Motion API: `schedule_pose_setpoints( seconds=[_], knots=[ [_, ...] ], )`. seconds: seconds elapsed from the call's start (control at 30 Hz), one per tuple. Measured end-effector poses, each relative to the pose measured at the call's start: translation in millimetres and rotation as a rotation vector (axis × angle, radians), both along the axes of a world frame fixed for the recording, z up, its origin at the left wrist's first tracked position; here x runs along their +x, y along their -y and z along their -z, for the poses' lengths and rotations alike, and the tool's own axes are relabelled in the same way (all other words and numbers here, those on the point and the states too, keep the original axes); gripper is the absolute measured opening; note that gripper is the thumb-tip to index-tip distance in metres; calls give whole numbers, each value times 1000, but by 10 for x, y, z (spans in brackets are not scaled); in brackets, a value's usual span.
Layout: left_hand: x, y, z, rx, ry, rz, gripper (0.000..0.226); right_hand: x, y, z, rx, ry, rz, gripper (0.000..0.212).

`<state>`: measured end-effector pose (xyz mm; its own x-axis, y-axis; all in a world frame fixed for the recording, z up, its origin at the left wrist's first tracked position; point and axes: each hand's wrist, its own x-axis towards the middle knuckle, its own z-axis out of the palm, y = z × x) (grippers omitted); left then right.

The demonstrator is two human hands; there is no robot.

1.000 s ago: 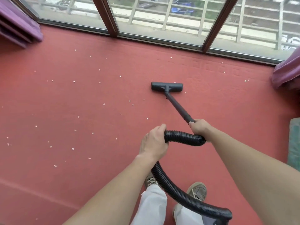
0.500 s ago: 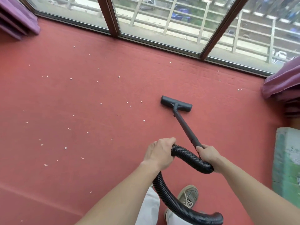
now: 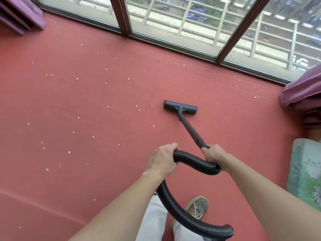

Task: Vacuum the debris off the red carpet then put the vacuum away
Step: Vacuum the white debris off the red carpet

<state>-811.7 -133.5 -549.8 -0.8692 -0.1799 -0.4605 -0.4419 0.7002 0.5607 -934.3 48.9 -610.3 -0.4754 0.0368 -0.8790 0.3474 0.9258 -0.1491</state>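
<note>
A red carpet (image 3: 225,122) covers the floor, with several small white bits of debris (image 3: 107,106) scattered mostly over its left half. The black vacuum floor head (image 3: 180,107) lies flat on the carpet at the middle, just right of the nearest crumbs. Its black wand (image 3: 189,129) slants back to my right hand (image 3: 212,153), which grips the wand's near end. My left hand (image 3: 162,161) is closed around the black ribbed hose (image 3: 194,161), which loops down past my legs to the bottom edge.
Glass windows with brown frames (image 3: 124,16) run along the far edge of the carpet. Purple curtains hang at the far left (image 3: 22,13) and at the right (image 3: 302,91). A green patterned cushion (image 3: 305,171) lies at the right edge. My shoe (image 3: 198,206) stands below the hose.
The floor head has been drawn back from the window toward me and slightly right. Both hands kept their grip; the view shifted, bringing the green cushion in.
</note>
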Motion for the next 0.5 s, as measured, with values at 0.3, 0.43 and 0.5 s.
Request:
schedule_pose_setpoints(
  seconds=[0.3,0.43,0.5],
  knots=[
    [-45,-42,-34,-8,6,16,16,25,-51,96,-8,-19,113,37],
    [-294,37,-78,-36,-40,-75,17,-447,226,194,-51,-34,270,38],
    [-313,60,-81,-39,-20,-58,18,-375,202,119,-52,-6,263,37]
  ],
)
